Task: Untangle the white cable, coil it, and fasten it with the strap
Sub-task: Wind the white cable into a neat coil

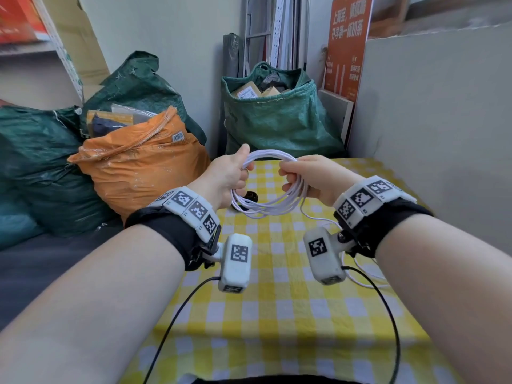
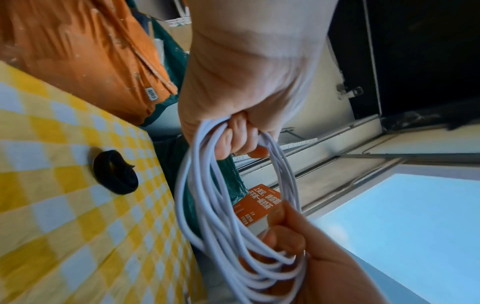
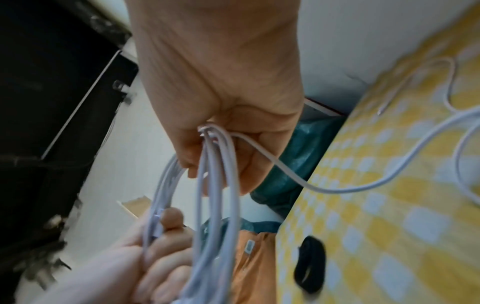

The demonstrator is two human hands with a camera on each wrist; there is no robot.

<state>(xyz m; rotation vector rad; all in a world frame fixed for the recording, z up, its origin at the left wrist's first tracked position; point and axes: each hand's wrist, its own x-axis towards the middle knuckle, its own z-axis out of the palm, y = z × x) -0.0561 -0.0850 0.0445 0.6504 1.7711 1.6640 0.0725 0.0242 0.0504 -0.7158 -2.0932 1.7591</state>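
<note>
White cable (image 1: 266,184) mostly coiled, gripped in my left hand (image 1: 227,173) and right hand (image 1: 310,176); loose tail and black strap (image 2: 115,172) remain.

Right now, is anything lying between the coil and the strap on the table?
Nothing visible does. The black strap lies alone on the checked cloth, just below the white cable coil, which the left hand and right hand grip.

The left hand (image 2: 246,82) grips the coiled white cable (image 2: 233,205). The right hand (image 2: 324,267) holds its far side. A black strap (image 2: 114,172) lies on the checked cloth (image 2: 64,236).
</note>
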